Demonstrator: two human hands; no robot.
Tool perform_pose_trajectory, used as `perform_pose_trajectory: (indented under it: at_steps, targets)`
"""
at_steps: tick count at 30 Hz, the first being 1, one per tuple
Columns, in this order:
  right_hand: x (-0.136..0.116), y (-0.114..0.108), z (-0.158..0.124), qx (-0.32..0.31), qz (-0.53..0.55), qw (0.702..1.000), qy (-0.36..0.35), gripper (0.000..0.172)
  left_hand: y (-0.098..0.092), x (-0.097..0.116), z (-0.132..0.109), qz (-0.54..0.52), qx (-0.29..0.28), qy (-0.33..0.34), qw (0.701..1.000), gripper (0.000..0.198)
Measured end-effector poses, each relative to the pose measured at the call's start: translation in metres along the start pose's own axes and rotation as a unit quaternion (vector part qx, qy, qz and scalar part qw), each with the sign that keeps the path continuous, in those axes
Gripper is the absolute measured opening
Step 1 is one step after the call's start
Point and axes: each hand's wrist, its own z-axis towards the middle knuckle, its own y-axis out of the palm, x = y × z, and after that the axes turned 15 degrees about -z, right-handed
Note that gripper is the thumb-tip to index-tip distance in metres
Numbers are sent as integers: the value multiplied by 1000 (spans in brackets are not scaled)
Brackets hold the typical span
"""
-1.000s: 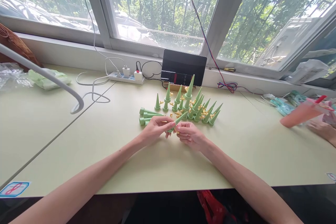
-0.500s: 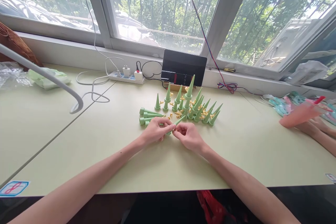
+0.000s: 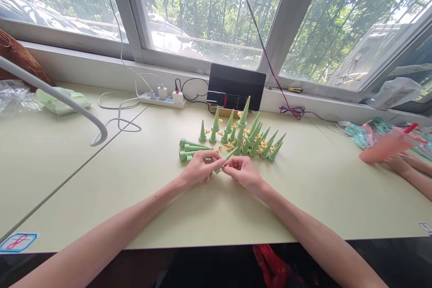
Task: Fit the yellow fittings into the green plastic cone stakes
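Near the middle of the table, my left hand point(image 3: 201, 166) is closed on a green cone point(image 3: 231, 154), whose tip points up and to the right. My right hand point(image 3: 243, 172) is pinched beside the cone, its fingertips on a small yellow-orange piece point(image 3: 227, 166) that is mostly hidden. Several green cones point(image 3: 254, 137) stand upright just beyond my hands, some stacked, with small yellow pieces point(image 3: 230, 147) among them. More green cones point(image 3: 192, 147) lie on their sides behind my left hand.
A dark tablet point(image 3: 236, 85) leans at the window behind the cones. Left of it lie a power strip point(image 3: 148, 99) and white cables. At the right, a person's hands point(image 3: 401, 164) are by a pink bag point(image 3: 381, 146). A grey curved bar point(image 3: 67, 85) crosses the left.
My right hand has shifted slightly, its fingers pinching closer against the cone. My left hand and the standing cones look unmoved. The other person's hands have moved a little left.
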Motion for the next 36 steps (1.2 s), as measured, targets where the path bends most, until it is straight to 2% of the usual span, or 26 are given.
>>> perform_pose_trajectory:
  at_steps: [4,8,11,14,21,25,28,31,33,36]
  targets:
    - [-2,-4,0,-50,99,993,50,27,-3,-1,1,-26,-30,9,999,34]
    - [-2,-7,2,-118,211,966,87,25,-6,1,3,-91,-83,41,992,31]
    - [0,-9,3,-150,267,947,92,24,-7,3,4,-121,-110,67,984,28]
    - [2,-9,3,-159,279,943,83,22,-6,3,3,-124,-107,70,984,28]
    - [-2,-9,3,-146,239,956,90,26,-5,5,1,-104,-78,30,991,34]
    - [-4,-5,1,-98,155,979,92,26,-5,1,2,-55,-44,-1,997,36]
    - [-1,0,-1,-39,50,997,53,28,-5,-1,2,-14,-21,-25,999,38]
    - [4,3,-1,4,-47,999,-17,29,-4,-1,1,2,-10,-39,999,37]
    - [6,4,-1,8,-63,998,-26,28,-3,-1,1,3,-8,-38,999,36]
    - [5,3,-1,0,-29,1000,0,28,-3,-2,1,-4,-8,-28,1000,35]
